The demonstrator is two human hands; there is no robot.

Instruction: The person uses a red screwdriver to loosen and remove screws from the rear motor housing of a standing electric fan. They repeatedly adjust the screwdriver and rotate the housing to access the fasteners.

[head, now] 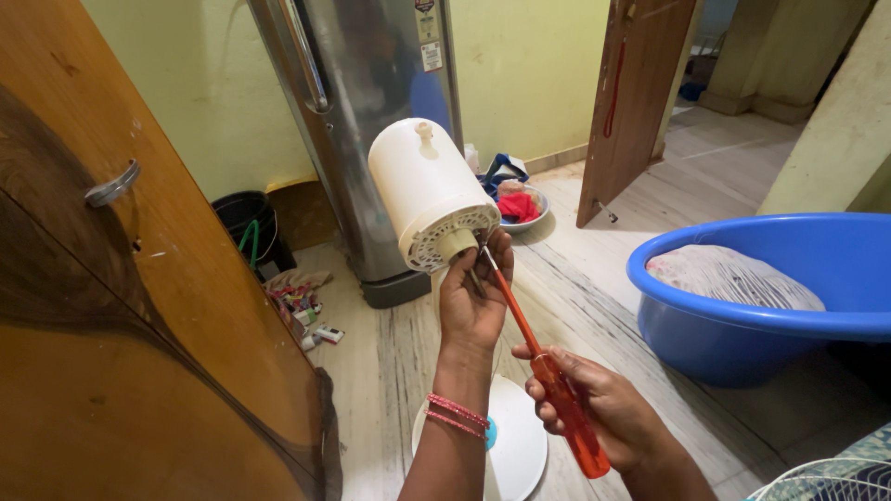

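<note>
Head view: looks down past two bare hands to a pale streaked floor
Surroundings: wooden cupboard door (pixel 121 306) close on the left; steel refrigerator (pixel 367 111) behind the work; blue tub (pixel 742 315) with a wrapped bundle on the right; black bucket (pixel 246 223) by the wall; small bowl of red cloth (pixel 522 206) near an open wooden door (pixel 631 102); white round disc (pixel 515 445) on the floor under the wrists (partly covered by the left forearm)
Motor housing: cream cylinder (pixel 427 190) held up at the centre, vented end facing down toward the camera
Left hand: (pixel 473 297) clenched under the housing's lower rim, fingers at its central hub; pink bangles on the wrist
Right hand: (pixel 594 408) wrapped round the orange handle of a screwdriver (pixel 548 371); shaft slants up-left, tip at the vented end beside the left fingers
Hard to make out: exact spot where the tip meets the housing, hidden by fingers; white grille at the bottom right corner cut off
</note>
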